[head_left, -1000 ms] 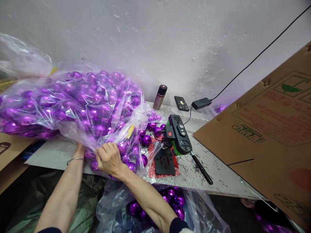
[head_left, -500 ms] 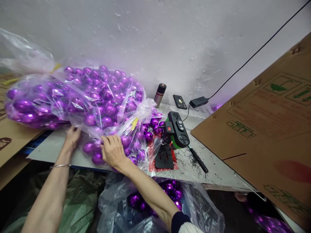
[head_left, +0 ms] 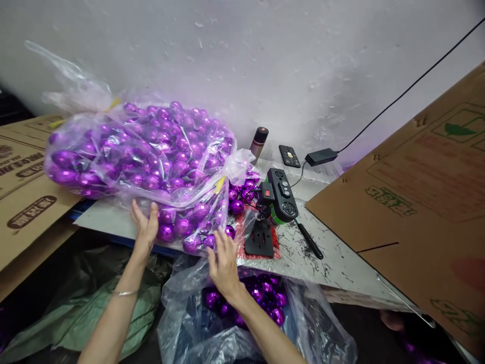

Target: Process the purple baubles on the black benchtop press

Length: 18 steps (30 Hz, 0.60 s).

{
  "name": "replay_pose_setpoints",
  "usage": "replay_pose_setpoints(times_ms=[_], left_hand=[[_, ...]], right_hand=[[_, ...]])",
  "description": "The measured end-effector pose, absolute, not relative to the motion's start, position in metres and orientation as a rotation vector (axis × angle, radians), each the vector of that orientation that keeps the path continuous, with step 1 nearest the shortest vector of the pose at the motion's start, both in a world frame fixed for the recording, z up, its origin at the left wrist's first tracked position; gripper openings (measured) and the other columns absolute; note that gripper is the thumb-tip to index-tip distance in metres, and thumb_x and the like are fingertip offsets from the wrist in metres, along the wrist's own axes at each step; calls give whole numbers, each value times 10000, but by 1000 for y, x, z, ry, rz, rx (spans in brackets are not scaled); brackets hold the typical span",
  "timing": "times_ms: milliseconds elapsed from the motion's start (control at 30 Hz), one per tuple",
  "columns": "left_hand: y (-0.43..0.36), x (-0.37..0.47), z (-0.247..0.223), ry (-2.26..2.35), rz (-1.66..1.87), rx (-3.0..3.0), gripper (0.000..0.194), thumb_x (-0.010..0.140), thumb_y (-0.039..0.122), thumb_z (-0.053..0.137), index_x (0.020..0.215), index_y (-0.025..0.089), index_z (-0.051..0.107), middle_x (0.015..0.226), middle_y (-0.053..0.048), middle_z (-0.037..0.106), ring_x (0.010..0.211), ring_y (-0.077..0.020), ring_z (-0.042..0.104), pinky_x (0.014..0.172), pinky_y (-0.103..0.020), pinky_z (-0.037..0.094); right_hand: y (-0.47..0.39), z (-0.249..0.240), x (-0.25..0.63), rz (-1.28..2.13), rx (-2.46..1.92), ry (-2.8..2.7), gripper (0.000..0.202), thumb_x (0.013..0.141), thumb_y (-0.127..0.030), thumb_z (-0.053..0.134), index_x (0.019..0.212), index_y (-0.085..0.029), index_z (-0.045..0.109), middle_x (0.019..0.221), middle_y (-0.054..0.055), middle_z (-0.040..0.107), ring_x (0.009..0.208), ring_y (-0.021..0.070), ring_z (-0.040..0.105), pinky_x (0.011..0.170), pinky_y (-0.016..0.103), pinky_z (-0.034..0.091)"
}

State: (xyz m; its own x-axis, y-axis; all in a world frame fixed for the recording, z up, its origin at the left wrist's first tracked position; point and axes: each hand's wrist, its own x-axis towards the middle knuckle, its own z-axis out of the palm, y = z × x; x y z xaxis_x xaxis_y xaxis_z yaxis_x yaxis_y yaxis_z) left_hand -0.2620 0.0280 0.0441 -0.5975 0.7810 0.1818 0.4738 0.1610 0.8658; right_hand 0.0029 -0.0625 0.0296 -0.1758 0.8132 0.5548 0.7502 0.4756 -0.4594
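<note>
Clear plastic bags of shiny purple mirror-faceted balls (head_left: 166,146) lie heaped on the white tabletop, their necks tied with yellow ties (head_left: 220,185). My left hand (head_left: 145,225) is at the front edge of the heap, fingers and thumb spread, beside the smaller bag (head_left: 189,220) in front. Its palm faces the balls, and I cannot tell whether it touches the plastic. My right hand (head_left: 224,260) is at the lower right corner of that smaller bag, fingers apart near its balls. Neither hand grips anything visible. Loose purple balls (head_left: 237,206) lie right of the tied neck.
A black device (head_left: 282,197) with a red switch stands over a black slotted plate (head_left: 259,241). Behind are a dark bottle (head_left: 259,141), a phone (head_left: 289,156) and a power adapter (head_left: 322,156). Cartons (head_left: 417,212) flank the table. An open bag of balls (head_left: 261,296) hangs below its edge.
Both hands have moved right along the front of the bags. The left has come away from under the large bag, and the right has let go of the plastic. The view has shifted left.
</note>
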Motion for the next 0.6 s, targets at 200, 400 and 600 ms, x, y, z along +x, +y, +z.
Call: replay_pose_setpoints(times_ms=[200, 400, 600], left_hand=[[82, -225, 63, 2029, 1456, 1000, 846, 1074, 541, 394, 1725, 35, 207, 1822, -250, 178, 1725, -314, 96, 1399, -508, 95], [113, -211, 55, 2030, 1434, 1052, 776, 1069, 344, 402, 1712, -22, 165, 1820, -291, 63, 1725, -309, -12, 1394, -525, 72], [111, -227, 55, 2008, 1385, 1122, 780, 1062, 383, 445, 1712, 10, 227, 1816, -278, 154, 1723, -323, 95, 1394, -505, 120]], right_hand=[[-59, 28, -45, 180, -1107, -2139, 731, 1058, -311, 520, 1716, -146, 248, 1704, 240, 460, 1454, 292, 599, 1138, 446, 543], [-57, 22, -54, 233, -1077, -2160, 785, 1046, -292, 517, 1728, -117, 169, 1730, 261, 406, 1486, 315, 572, 1148, 483, 552], [-59, 22, -46, 260, -1015, -2181, 802, 1033, -255, 549, 1729, -131, 171, 1735, 252, 400, 1566, 320, 513, 1192, 493, 563]])
